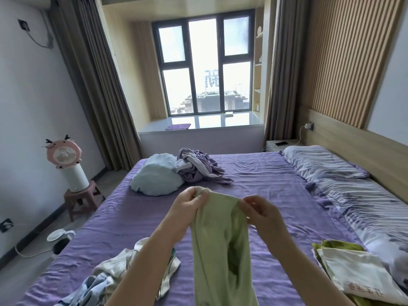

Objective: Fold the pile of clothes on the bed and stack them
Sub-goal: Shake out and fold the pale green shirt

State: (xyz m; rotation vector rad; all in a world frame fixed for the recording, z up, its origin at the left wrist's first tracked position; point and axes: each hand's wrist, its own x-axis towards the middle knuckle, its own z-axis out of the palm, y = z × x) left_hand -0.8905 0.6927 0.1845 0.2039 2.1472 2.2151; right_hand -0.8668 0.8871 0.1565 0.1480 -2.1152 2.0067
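Pale green garment (220,244) hangs above the bed (254,173), because you hold its top edge up with both hands so it drapes straight, ready for folding. Your left hand (187,206) and right hand (260,214) each have fingers clamped on that edge; the cloth falls below them, toward you.
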